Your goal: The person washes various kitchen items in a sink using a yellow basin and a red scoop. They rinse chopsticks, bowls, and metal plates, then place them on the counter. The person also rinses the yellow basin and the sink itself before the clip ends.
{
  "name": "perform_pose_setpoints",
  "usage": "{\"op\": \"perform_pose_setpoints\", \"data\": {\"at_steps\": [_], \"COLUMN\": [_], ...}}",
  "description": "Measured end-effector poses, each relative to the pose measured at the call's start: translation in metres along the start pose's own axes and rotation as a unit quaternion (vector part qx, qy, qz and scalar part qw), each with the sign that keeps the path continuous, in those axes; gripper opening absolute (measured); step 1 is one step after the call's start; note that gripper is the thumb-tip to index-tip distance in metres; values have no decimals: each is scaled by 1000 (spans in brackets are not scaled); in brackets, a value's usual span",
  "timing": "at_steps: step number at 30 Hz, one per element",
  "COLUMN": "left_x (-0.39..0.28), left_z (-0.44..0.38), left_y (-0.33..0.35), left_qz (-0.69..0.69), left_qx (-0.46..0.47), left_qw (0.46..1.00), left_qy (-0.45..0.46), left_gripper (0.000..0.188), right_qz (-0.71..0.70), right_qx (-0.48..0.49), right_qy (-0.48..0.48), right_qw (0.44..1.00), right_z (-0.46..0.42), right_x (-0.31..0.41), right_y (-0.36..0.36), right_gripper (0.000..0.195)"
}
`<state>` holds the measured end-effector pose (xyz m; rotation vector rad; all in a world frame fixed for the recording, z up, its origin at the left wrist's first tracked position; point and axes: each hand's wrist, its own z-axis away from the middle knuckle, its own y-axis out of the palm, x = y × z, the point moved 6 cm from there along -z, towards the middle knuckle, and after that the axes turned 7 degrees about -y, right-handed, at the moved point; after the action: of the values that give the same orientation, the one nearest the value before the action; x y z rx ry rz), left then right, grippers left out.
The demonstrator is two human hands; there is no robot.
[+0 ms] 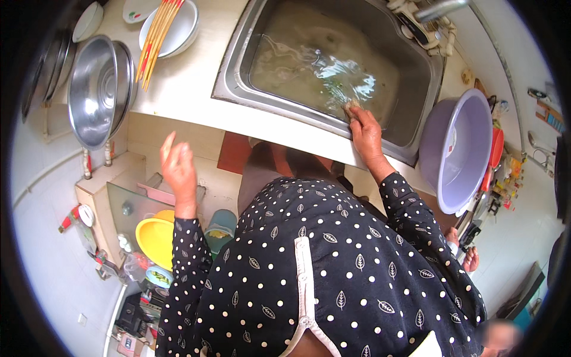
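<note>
My right hand [366,131] is at the near rim of a stainless steel sink [285,109], its fingertips on a small tan item [352,105], perhaps a cloth or scrubber, at the water's edge. Cloudy water [290,58] stands in the basin, rippled, with bits of green in it. My left hand [179,167] is raised in the air left of the sink, in front of the counter edge, fingers apart and nothing in it. Wooden chopsticks [156,42] with red ends lie across a white bowl [180,29] on the counter.
Steel basins [96,89] lean at the counter's left end. A purple plastic basin [464,156] stands right of the sink, beside a red utensil [495,149]. The faucet [441,10] is at the upper right. A yellow basin [151,236] is lower left. Another person's hands [470,259] show at right.
</note>
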<state>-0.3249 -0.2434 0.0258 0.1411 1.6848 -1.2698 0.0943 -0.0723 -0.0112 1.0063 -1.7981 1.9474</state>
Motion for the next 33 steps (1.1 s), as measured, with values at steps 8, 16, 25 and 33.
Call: {"op": "perform_pose_setpoints", "data": {"at_steps": [8, 16, 25, 33], "left_x": [-130, -116, -135, -129], "left_z": [-58, -63, -76, -107], "left_y": [92, 141, 159, 372], "left_qz": [-65, -256, -290, -295], "left_qx": [-3, -36, 27, 436], "left_qw": [967, 922, 916, 833], "left_qy": [248, 290, 275, 171], "left_gripper": [27, 32, 22, 53], "right_qz": [11, 53, 65, 99], "right_qx": [-72, -71, -80, -102], "right_qy": [30, 19, -3, 32], "right_qw": [997, 996, 995, 989], "right_z": [24, 40, 69, 64], "right_x": [-42, -66, -88, -90], "right_y": [-59, -69, -104, -107], "right_gripper": [30, 31, 44, 45]}}
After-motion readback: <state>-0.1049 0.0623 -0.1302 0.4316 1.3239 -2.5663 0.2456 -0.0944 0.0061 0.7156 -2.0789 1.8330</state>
